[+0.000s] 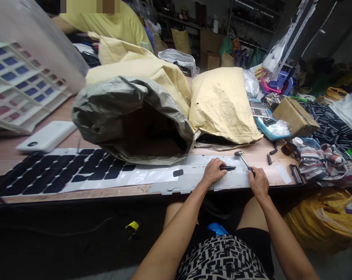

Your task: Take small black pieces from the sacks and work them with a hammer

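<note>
My left hand (213,170) is closed on a small black rod-shaped part (229,168), held low over the grey plate (193,181) at the table's near edge. My right hand (259,181) grips the dark handle of a small hammer (244,160). The hammer's metal head points away from me, just beyond the black part and apart from it. Left of my hands lies a white sheet (152,177) with rows of black rounded pads (53,171). One loose-looking black pad (178,173) sits near its right end.
An open woven sack (106,116) gapes toward me, its inside dark. A yellow sack (222,101) lies behind my hands. To the right are a cardboard box (295,116), a striped cloth (321,161) and many black threaded parts (330,120). A person in yellow (117,27) is across the table.
</note>
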`<move>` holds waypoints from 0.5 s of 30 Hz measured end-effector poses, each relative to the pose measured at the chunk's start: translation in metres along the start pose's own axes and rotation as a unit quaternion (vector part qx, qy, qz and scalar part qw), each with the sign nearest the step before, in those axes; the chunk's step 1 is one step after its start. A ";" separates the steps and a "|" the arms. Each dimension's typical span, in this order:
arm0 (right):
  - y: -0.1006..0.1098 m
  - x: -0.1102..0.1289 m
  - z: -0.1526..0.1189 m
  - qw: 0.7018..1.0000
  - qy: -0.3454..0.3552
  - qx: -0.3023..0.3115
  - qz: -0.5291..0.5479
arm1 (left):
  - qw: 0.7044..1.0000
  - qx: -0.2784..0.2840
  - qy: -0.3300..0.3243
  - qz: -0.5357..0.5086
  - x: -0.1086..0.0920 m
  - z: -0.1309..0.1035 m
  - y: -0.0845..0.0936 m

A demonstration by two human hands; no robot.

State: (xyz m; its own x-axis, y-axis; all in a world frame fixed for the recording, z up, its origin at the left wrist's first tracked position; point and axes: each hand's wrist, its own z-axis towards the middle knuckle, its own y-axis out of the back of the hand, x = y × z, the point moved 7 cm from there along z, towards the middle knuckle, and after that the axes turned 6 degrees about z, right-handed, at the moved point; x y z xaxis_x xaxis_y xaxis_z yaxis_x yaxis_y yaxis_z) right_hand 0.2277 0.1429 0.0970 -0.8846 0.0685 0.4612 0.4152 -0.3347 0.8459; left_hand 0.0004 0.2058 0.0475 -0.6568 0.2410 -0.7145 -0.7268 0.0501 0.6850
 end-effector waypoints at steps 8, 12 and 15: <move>-0.026 0.004 0.030 0.989 0.065 -0.038 -0.129 | 1.000 0.002 -0.019 0.002 0.003 0.000 -0.001; -0.029 0.008 0.025 0.983 0.078 -0.049 -0.162 | 1.000 0.003 -0.030 -0.002 0.005 -0.001 -0.003; -0.030 0.006 0.025 0.983 0.074 -0.043 -0.163 | 0.999 0.001 -0.033 0.001 0.006 -0.001 -0.004</move>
State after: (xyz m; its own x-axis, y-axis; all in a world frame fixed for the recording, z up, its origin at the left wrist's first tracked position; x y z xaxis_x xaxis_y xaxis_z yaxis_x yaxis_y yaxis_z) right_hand 0.2152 0.1765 0.0811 -0.9915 0.0506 0.1199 0.0902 -0.3970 0.9134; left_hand -0.0009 0.2061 0.0401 -0.6430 0.3045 -0.7028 -0.7256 0.0514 0.6862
